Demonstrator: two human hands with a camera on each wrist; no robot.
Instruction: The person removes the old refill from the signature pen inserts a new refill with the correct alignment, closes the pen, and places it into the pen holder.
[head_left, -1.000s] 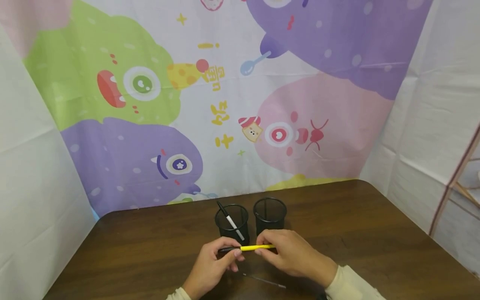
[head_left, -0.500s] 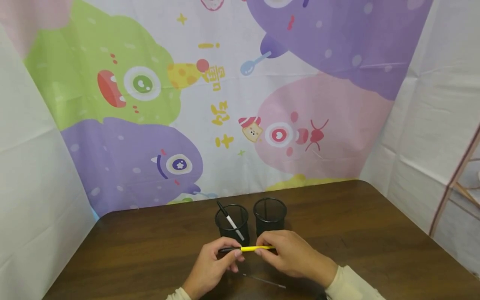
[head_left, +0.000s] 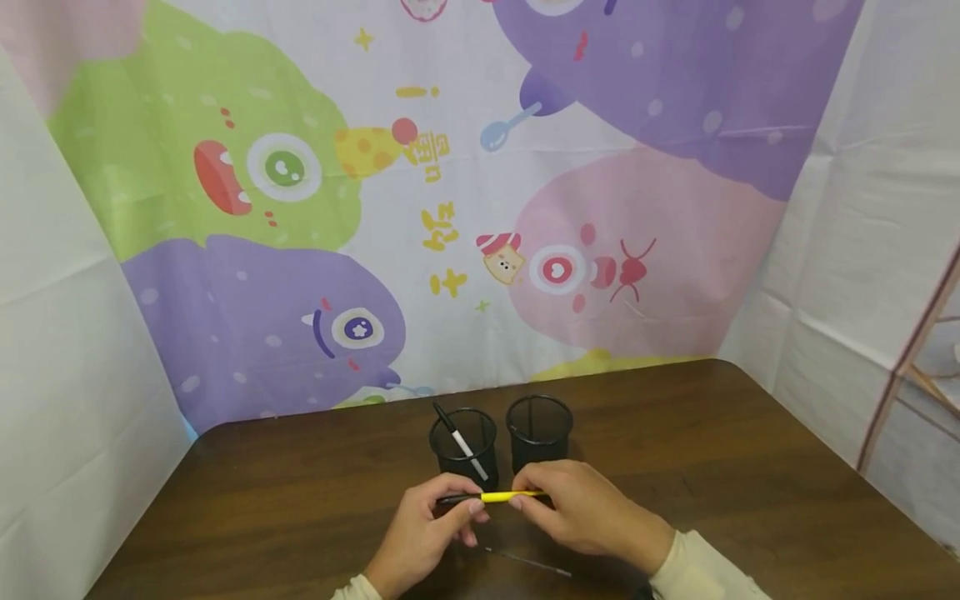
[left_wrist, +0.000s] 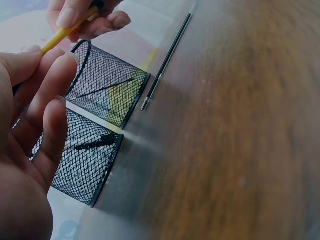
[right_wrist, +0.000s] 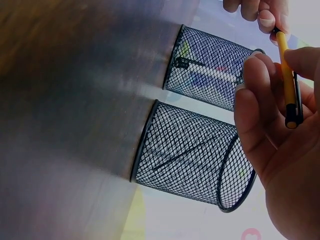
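A ballpoint pen (head_left: 498, 497) with a yellow barrel and black front part is held level between both hands, above the table. My left hand (head_left: 420, 529) pinches its black end between thumb and fingers. The yellow barrel is pinched by my right hand (head_left: 581, 508), whose fingers hide its far end in the head view. A black clip (right_wrist: 298, 97) and black end show in the right wrist view. On the table below the hands lies a thin pen refill (head_left: 528, 562), its metal tip visible in the left wrist view.
Two black mesh pen cups stand just beyond the hands. The left cup (head_left: 432, 446) contains a black-and-white marker (head_left: 463, 443), leaning on its rim; the right cup (head_left: 570, 417) is beside it. A printed cloth (head_left: 465, 333) hangs behind the brown table (head_left: 300, 475).
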